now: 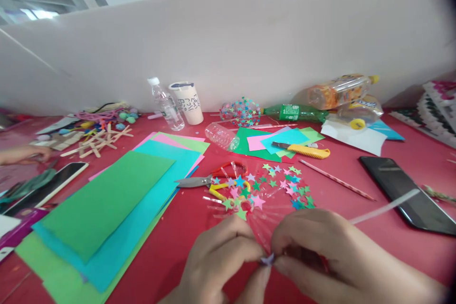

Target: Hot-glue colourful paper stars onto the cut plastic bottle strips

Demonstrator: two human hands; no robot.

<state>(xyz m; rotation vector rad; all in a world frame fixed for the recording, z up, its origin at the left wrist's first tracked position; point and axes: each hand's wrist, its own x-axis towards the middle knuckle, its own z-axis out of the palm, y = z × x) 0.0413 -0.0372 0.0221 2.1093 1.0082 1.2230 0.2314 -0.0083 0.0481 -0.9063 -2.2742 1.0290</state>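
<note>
A small purple paper star (267,260) sits between my fingertips near the bottom of the view. My left hand (223,257) pinches it from one side, and my right hand (322,247) pinches from the other. Just beyond my fingers spreads a clear plastic piece cut into thin strips (261,221), with coloured stars (244,194) at several strip ends. Red-handled scissors (195,181) lie partly behind these strips. Loose paper stars (294,185) are scattered to the right of it.
Coloured paper sheets (117,199) are stacked at left. A yellow cutter (306,150), a striped pencil (337,180) and a black phone (402,190) lie at right. Bottles (295,113) and a white tumbler (190,104) line the wall. Another person's hand (28,154) is at far left.
</note>
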